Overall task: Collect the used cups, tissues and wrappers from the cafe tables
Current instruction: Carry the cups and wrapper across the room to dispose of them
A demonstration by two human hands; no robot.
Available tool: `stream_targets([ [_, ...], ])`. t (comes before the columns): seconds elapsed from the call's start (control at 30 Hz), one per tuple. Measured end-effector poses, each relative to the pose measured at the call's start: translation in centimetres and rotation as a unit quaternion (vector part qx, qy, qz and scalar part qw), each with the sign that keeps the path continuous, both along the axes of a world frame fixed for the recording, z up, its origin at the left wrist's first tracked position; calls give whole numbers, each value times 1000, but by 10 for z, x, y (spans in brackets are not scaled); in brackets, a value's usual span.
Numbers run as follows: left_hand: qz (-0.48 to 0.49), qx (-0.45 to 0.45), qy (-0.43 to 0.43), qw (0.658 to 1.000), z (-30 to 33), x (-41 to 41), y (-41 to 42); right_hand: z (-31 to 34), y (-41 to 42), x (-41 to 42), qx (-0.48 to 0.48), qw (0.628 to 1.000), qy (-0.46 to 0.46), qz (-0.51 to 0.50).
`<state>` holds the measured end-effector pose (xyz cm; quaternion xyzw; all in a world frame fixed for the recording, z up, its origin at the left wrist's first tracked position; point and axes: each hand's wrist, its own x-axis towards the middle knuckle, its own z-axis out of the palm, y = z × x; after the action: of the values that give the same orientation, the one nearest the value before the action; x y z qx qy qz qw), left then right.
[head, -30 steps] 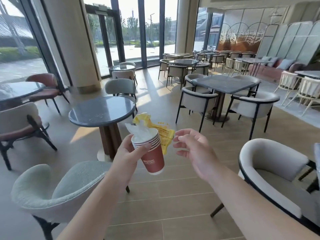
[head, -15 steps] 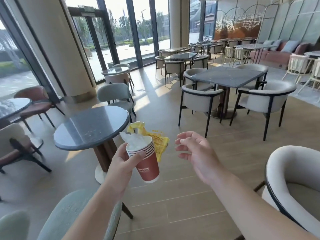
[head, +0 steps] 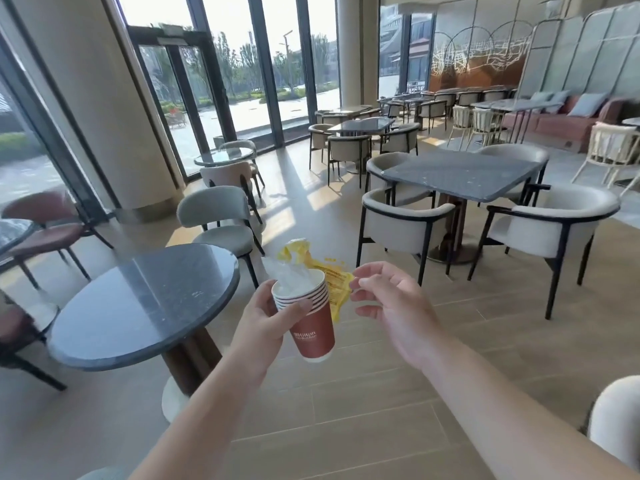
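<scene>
Head view, taking the stack of cups (head: 311, 317) as the landmark. Gripped around its upper rims by the left hand (head: 266, 320), fingers curled round the far side and thumb pressed across the front. Stuffed into the top cup: white tissues (head: 291, 275), with a yellow wrapper (head: 332, 282) sticking out above and to the right. Just right of the stack, the right hand (head: 391, 306), fingers loosely bent and apart, holding nothing, tips close to the wrapper's edge; whether touching it, cannot tell. Left of the stack and below it, a round counter (head: 138, 303) with no cups or litter visible on its top. Beyond the stack to the right, a square counter (head: 460, 174) among pale armchairs (head: 405, 220), likewise showing no rubbish. Farther counters by the windows too small to judge. Judged well along: several cups nested, tissues and wrapper gathered; left to do, seemingly only checking distant counters and carrying the load off.
</scene>
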<state>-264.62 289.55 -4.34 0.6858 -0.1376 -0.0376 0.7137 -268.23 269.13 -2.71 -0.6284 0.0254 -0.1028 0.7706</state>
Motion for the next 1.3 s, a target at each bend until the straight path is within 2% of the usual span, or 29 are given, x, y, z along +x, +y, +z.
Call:
stream_targets([
  [0.23,-10,-8,-10,1000,0,118,-6,-7,2,114,5,1000,10,-6],
  [0.43,-27,-32,-16,999,-2,260,-4,-8,8,246,30,999,0,-27],
  [0.7,-44,-33,-33,998,39,447,6,27,21,420,38,997,-39,-50],
  [0.93,-57,-20,-58,996,67,554,-1,48,17,524,52,994,-68,-63],
  [1.3,-26,-24,-52,998,49,712,-60,35,-38,691,90,991,-82,-48],
])
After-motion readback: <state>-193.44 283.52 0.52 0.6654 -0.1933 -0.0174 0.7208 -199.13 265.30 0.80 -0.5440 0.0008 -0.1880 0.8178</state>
